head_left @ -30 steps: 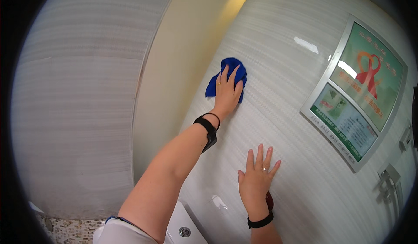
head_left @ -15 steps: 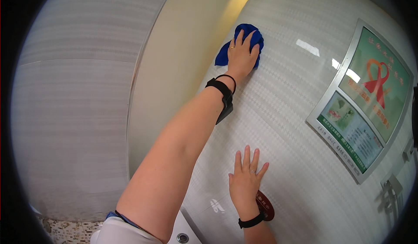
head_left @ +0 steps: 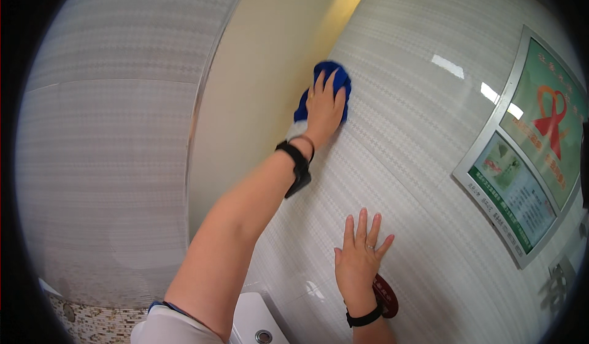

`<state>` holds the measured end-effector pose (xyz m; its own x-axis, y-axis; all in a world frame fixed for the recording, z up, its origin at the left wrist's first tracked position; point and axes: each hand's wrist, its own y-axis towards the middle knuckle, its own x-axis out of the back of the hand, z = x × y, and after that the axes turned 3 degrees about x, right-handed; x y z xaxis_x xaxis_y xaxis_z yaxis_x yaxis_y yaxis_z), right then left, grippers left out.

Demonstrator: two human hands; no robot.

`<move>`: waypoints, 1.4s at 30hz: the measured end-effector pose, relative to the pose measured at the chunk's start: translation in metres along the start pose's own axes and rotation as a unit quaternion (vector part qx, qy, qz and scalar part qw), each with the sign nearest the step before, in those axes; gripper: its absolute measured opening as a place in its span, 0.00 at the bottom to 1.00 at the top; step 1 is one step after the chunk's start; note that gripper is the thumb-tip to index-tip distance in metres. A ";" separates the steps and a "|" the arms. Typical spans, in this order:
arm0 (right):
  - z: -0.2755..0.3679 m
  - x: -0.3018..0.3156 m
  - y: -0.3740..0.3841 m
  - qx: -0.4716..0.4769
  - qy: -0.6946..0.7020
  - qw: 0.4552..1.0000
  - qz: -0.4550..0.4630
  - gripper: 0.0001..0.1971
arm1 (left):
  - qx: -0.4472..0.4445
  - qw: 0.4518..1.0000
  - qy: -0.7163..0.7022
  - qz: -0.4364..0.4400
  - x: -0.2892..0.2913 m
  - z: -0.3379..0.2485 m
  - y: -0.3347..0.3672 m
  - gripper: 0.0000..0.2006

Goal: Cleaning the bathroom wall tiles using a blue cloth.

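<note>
A crumpled blue cloth (head_left: pixel 342 74) is pressed against the pale patterned wall panel, beside the panel's left edge. My left hand (head_left: pixel 325 108) lies over the cloth, fingers spread across it and pinning it to the surface. A black band with a dark device sits on that wrist. Lower down, my right hand (head_left: pixel 359 270) rests flat on the same panel, fingers apart and nothing in it. It partly covers a dark red oval sign (head_left: pixel 386 298).
A framed green poster (head_left: pixel 527 147) with a red ribbon hangs at right, above a metal fitting (head_left: pixel 558 279). Below is a white tank with a round push button (head_left: pixel 263 336). A cream strip (head_left: pixel 245 98) separates two wall panels; mosaic tiles (head_left: pixel 101 316) show at lower left.
My left hand and the cloth have slid down and left along the panel, toward its edge. The right hand stays flat near the red sign while the view shifts slightly.
</note>
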<state>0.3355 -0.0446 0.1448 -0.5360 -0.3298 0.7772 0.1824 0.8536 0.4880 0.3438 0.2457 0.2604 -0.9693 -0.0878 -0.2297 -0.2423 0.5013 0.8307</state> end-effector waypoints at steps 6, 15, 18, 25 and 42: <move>0.002 -0.004 -0.001 0.010 -0.047 0.999 -0.012 0.34 | -0.035 0.999 -0.028 -0.007 -0.015 -0.023 0.088 0.26; -0.002 -0.009 0.003 0.001 -0.071 0.997 -0.020 0.34 | -0.026 0.999 -0.042 -0.006 0.003 0.032 -0.006 0.23; -0.001 -0.012 0.002 0.005 -0.070 0.997 -0.023 0.34 | 0.000 0.999 -0.031 0.015 0.022 0.056 -0.055 0.23; -0.004 -0.010 0.000 0.000 -0.064 0.998 -0.016 0.33 | 0.109 0.993 -0.005 0.055 0.045 0.088 -0.147 0.23; -0.017 0.027 -0.041 0.010 0.065 0.992 -0.112 0.30 | 0.056 0.993 -0.067 0.074 0.021 -0.045 -0.081 0.23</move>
<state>0.3277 -0.0951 0.1525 -0.4506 -0.5600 0.6952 0.0529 0.7606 0.6470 0.3416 0.1644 0.2111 -0.9778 0.1064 -0.1807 -0.0834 0.5932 0.8007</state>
